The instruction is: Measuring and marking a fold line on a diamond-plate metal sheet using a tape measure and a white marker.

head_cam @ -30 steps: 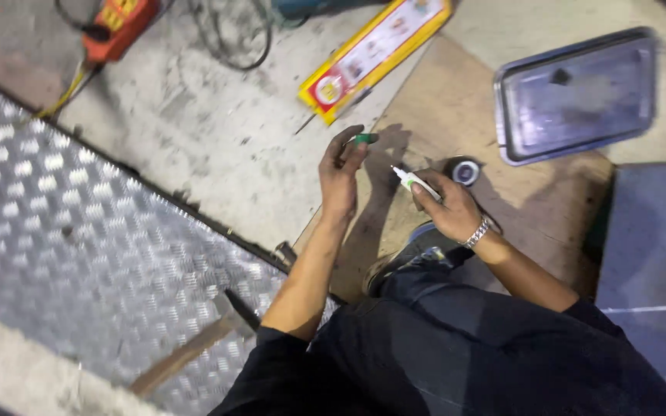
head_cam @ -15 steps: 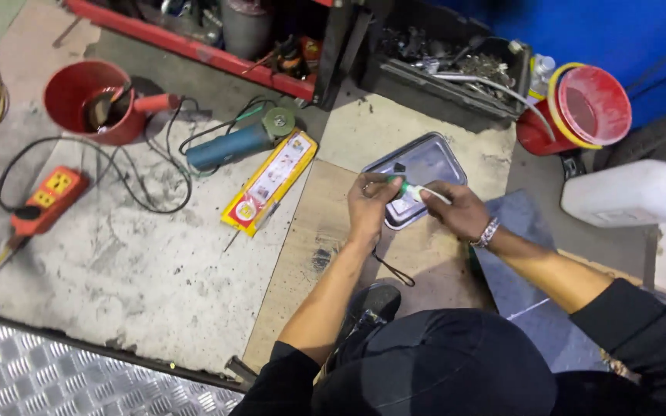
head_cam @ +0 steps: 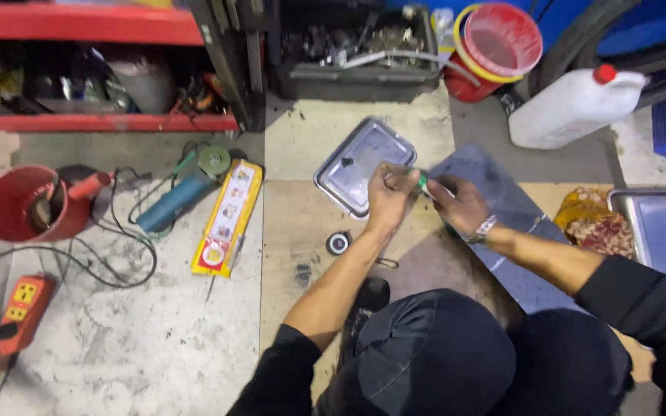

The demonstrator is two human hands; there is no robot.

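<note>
Left hand: the left hand [head_cam: 389,202] is raised over the near edge of the metal tray [head_cam: 364,166], fingers pinched together on one end of a small green-tipped tube [head_cam: 422,182].
Right hand: the right hand [head_cam: 456,204] sits just right of the left one, fingers closed on the other end of the same tube; a wristwatch [head_cam: 485,229] shows at the wrist.
Tube: held between both hands, long axis roughly left to right, green part nearer the right hand's fingertips.
Nearer hand: both touch it; neither is clearly closer.
Below the left hand: a small round black cap [head_cam: 338,243] lies on the cardboard sheet [head_cam: 294,231].
Far left of the hands: a yellow packet [head_cam: 227,217] and a blue grinder [head_cam: 183,194].
</note>
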